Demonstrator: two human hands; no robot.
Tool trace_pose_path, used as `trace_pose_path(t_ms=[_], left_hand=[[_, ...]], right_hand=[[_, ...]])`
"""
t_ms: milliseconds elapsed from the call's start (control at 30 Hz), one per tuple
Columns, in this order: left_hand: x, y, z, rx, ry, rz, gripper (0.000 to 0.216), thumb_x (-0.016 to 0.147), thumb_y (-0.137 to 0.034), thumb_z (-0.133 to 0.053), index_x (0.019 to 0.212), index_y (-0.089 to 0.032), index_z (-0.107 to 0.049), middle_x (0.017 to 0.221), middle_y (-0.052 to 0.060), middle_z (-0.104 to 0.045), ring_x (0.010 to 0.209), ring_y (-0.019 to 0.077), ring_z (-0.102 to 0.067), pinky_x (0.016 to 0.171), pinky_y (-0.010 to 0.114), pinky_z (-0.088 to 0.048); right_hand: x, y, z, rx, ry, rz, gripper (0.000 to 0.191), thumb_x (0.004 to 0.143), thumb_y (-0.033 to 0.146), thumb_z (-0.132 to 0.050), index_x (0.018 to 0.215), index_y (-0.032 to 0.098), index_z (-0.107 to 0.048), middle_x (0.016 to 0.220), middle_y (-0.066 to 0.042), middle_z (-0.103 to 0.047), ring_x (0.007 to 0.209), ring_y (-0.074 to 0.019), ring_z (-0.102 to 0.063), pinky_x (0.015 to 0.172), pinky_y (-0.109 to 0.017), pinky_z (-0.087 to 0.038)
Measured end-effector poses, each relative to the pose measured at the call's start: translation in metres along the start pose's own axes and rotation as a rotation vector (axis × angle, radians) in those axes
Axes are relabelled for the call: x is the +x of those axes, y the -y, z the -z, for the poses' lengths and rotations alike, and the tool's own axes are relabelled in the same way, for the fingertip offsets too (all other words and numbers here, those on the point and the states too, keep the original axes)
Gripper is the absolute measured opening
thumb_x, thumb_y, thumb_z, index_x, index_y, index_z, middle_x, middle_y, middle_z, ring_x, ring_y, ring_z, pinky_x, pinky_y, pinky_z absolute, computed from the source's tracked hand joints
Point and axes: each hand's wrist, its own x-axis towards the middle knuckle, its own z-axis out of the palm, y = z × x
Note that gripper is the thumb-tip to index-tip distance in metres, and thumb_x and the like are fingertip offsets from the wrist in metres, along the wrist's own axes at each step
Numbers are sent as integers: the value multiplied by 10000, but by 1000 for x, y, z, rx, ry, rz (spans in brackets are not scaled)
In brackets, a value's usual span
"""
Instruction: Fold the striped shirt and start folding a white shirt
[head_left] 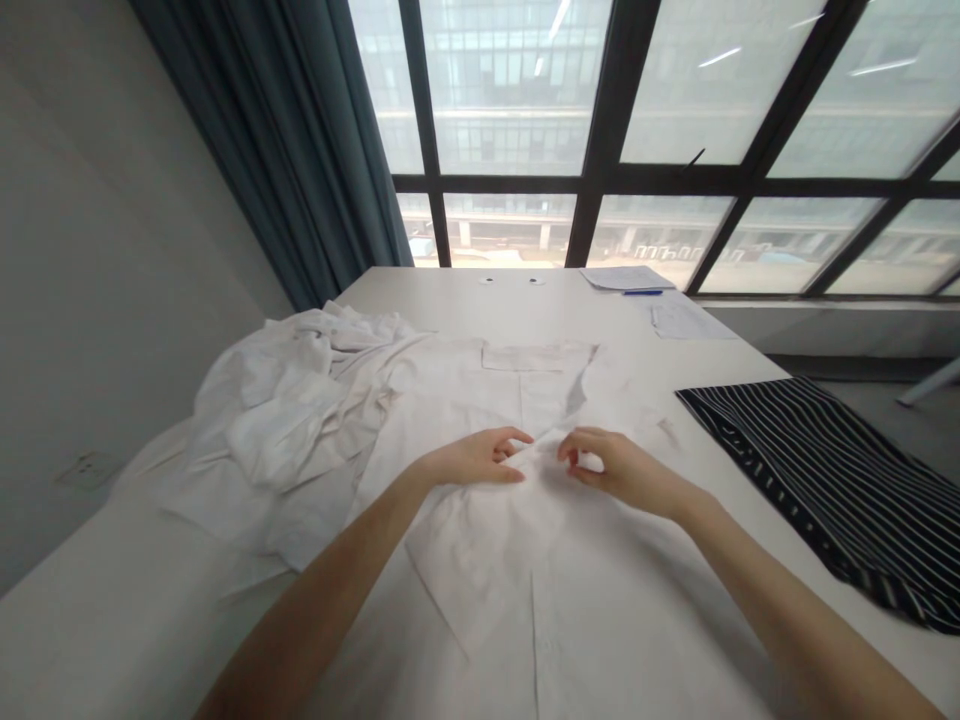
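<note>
A white shirt lies spread flat on the white table, its collar toward the window. My left hand and my right hand meet at the shirt's middle front, close together. Each hand pinches a small fold of the white fabric between thumb and fingers, at the button strip. Both forearms reach in from the bottom of the view.
A heap of crumpled white clothes lies at the left of the shirt. A black-and-white striped garment lies flat at the right. Papers and a blue pen sit at the far table edge by the window. A dark curtain hangs at the back left.
</note>
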Motion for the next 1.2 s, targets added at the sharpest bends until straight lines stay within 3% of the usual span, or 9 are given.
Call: trace_pose_path(t_ms=[200,333,500,667,733,800,1000,1067,1200], left_hand=[[-6,-15,-4,262,-66,42,519,725,-201,-625,1228,-199,-498,812,-36,-618,671,122,-536,609,218,-394],[-11,-26,-9,434,-98,26,461,750,-175,-565,1197,-228,-466,797,-52,-591,652,117,-525,612,214,-388],[-17,-34,-10,789,-298,76,392,786,-121,-519,1150,-253,-453,940,-13,-614,798,150,-602,708,245,-422],[-25,-53,-2,1044,-565,115,229,848,-106,-509,1033,-239,-484,1018,14,-615,965,183,-597,715,257,-435],[-32,-64,1,1078,-608,121,183,847,-120,-533,995,-224,-506,1008,22,-616,974,193,-589,712,261,-434],[-39,-72,2,1022,-506,94,163,835,-140,-562,979,-213,-537,1009,21,-627,958,190,-592,744,266,-434],[-44,-69,-5,584,154,-36,181,880,-336,-581,932,-183,-663,970,17,-679,876,156,-619,755,221,-430],[-37,-62,-7,542,204,-11,279,939,-355,-487,865,-172,-684,902,24,-679,816,145,-618,723,218,-427],[-23,-47,-13,701,-5,45,299,982,-333,-418,948,-164,-662,962,53,-648,874,173,-603,788,262,-426]], right_hand=[[4,-43,-1,-362,-81,-104,337,739,173,-679,1052,206,-558,1072,-88,-597,997,-243,-571,860,-364,-459],[9,-54,-11,-520,-130,-38,204,793,130,-597,983,200,-573,1028,-90,-622,979,-244,-564,836,-354,-436],[9,-68,-2,-520,-213,18,90,879,143,-518,888,209,-579,892,-58,-669,854,-216,-598,761,-337,-403],[1,-77,19,-452,-407,0,81,911,229,-523,837,220,-554,839,-41,-653,765,-204,-595,724,-330,-407],[-2,-80,27,-372,-485,10,101,918,260,-520,830,220,-551,829,-40,-641,746,-195,-593,702,-317,-418],[-6,-83,33,-290,-520,25,115,912,288,-530,824,219,-558,820,-38,-634,746,-189,-595,691,-304,-428],[-16,-98,49,-100,-373,-97,181,847,384,-575,783,217,-606,790,-39,-660,771,-204,-601,693,-307,-439],[-19,-100,53,-46,-272,-170,213,821,414,-589,755,214,-619,788,-40,-673,811,-217,-613,719,-315,-442],[-25,-99,57,45,-63,-293,205,762,411,-612,720,210,-626,787,-32,-689,805,-214,-623,715,-309,-443]])
